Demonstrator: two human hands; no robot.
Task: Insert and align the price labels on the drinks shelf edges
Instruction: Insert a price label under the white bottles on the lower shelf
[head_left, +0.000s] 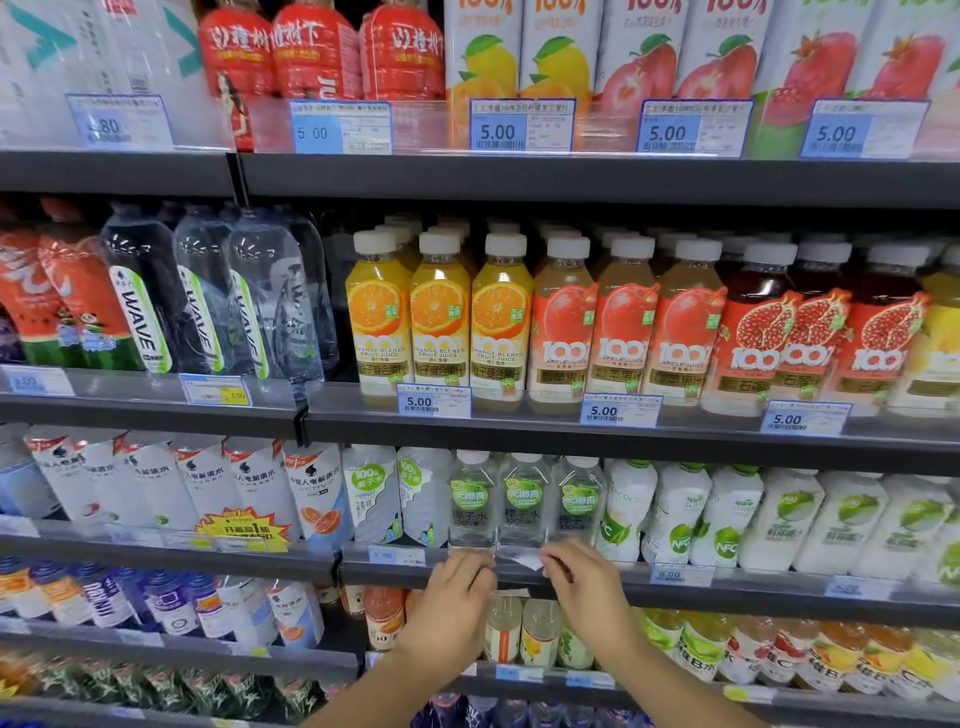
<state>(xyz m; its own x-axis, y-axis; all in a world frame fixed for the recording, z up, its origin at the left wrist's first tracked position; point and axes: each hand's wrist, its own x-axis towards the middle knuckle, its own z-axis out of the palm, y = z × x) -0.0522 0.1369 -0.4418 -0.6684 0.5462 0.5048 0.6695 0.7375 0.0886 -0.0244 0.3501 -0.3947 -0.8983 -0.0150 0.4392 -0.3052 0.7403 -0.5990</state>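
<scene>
Fingers of my left hand (452, 597) and right hand (582, 587) curl and pinch the white price label (522, 559) against the shelf edge (753, 590), below three bottles (524, 506) of clear liquid.

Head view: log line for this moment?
phase: inserting | right hand pinches white price label at coconut-water shelf edge | left hand on same edge, grip unclear | label tilted, not aligned

Front row: 3 yellow orange-juice bottles (440, 317), 3 red-labelled apple-juice bottles (626, 325), 3 dark pomegranate-juice bottles (813, 322), 3 clear WAVE water bottles (200, 306). Top shelf edge (571, 179): 5 blue-and-white price labels (522, 126).
</scene>
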